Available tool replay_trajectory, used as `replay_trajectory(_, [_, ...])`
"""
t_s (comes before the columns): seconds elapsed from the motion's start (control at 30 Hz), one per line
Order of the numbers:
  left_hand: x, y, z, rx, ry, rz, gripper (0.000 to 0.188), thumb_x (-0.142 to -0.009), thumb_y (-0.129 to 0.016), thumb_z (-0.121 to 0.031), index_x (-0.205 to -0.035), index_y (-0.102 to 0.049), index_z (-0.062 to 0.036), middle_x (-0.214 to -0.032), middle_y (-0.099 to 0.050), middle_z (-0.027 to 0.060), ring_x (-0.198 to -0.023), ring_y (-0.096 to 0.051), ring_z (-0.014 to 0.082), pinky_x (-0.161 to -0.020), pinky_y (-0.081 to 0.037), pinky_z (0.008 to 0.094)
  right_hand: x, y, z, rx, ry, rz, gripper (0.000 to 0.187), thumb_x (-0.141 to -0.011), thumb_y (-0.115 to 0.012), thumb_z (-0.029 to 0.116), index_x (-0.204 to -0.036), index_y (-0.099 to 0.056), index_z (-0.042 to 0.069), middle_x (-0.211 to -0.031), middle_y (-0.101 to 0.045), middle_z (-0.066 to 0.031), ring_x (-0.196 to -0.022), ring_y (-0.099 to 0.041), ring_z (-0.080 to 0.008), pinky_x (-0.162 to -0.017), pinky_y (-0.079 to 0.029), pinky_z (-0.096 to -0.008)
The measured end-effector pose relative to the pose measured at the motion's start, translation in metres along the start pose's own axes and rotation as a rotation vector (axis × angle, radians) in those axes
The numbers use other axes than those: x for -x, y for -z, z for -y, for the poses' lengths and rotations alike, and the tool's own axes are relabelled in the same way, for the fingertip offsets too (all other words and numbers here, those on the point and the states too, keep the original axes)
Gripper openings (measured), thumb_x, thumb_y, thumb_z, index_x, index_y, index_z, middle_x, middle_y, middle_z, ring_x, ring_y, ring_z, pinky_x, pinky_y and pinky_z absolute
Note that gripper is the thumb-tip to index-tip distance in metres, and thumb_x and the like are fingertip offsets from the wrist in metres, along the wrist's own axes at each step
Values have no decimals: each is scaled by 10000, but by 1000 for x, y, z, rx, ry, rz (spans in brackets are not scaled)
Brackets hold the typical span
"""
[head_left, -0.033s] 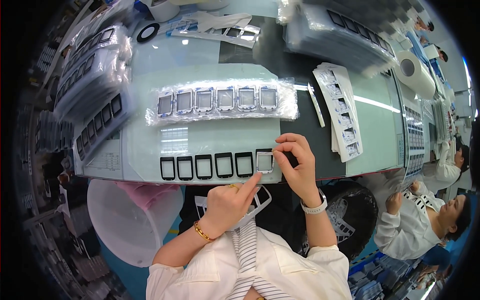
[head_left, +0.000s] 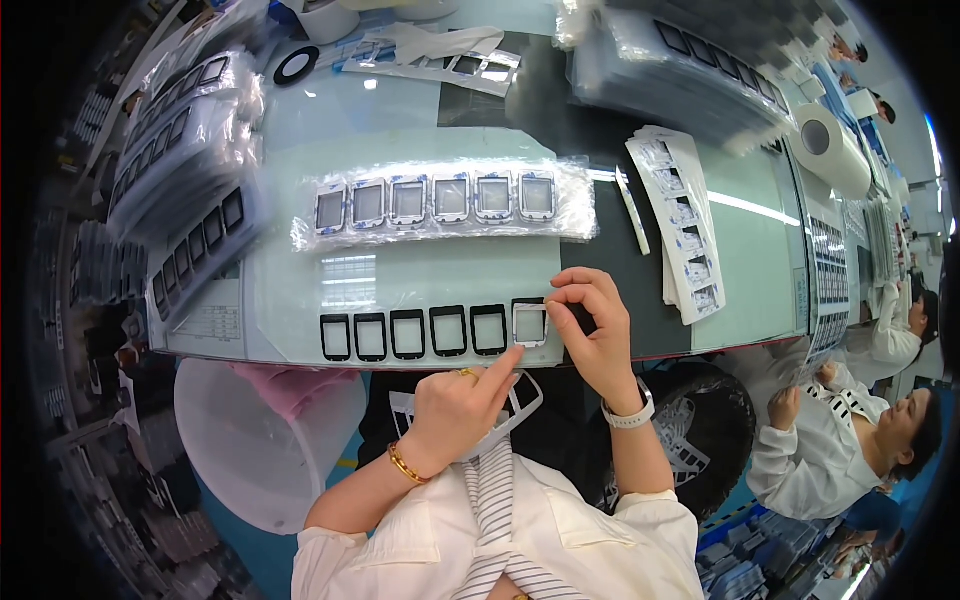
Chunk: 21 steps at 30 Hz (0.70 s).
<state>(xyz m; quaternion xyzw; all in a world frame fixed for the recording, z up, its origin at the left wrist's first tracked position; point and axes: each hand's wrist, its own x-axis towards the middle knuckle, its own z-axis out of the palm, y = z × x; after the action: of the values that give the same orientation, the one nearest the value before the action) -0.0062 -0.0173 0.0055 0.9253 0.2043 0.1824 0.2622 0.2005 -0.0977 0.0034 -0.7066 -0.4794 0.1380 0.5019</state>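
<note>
A row of black rectangular frames point(head_left: 408, 334) lies along the table's near edge. On the rightmost one sits a thin white frame-shaped sticker point(head_left: 529, 343). My right hand point(head_left: 597, 325) pinches at this sticker's upper right corner, thumb and index finger together. From the lower left, my left hand point(head_left: 455, 415) reaches its stretched index finger to the sticker's bottom edge; its other fingers are curled and partly hidden. Beneath that hand, over my lap, is a white cut-out sheet point(head_left: 527, 398); whether the curled fingers touch it is hidden.
Beyond the row lies a clear plastic pack of frames point(head_left: 430, 228). A white pen point(head_left: 633, 212) and stacked white sticker sheets point(head_left: 702, 285) are at right. Bagged stacks point(head_left: 185, 150) stand at left. A white tub point(head_left: 235, 450) and black-lined bin point(head_left: 735, 420) flank me; a co-worker point(head_left: 810, 460) sits at right.
</note>
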Motion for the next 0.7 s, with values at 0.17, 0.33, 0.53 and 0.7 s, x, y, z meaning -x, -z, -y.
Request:
replay_trajectory(0.17, [1,-4,2,-18,-22,-27,382,-926,-731,-137,-1308,-719,-117,-559,-543,17,-423,-546,194,-442,-442,343,-2,-2,1,20,-13,13,75,-911,-738,40,-967,-703,4,-1125,-698,-108,-1041,-658,-239,-903,-513,-342])
replay_trajectory(0.33, [1,-2,1,1,-19,-22,400,-913,-732,-128,-1312,-716,-112,-554,-548,15,-415,-542,194,-437,-439,343,-3,-5,2,63,-25,8,69,-912,-732,23,-967,-698,-1,-1099,-698,-111,-1026,-657,-245,-869,-519,-338])
replay_trajectory(0.53, [1,0,1,-23,-28,-3,423,-901,-736,-131,-1322,-710,-110,-553,-556,13,-421,-549,189,-437,-439,342,-4,-9,1,205,14,12,88,-896,-732,-10,-975,-693,-9,-1078,-647,-118,-952,-646,-259,-796,-522,-343])
replay_trajectory(0.7, [1,1,0,-26,-28,-1,435,-898,-734,-131,-1332,-705,-112,-550,-556,13,-426,-557,190,-437,-439,342,-5,-9,0,305,91,4,187,-879,-751,-8,-1056,-694,10,-1068,-626,-124,-887,-626,-253,-726,-520,-344])
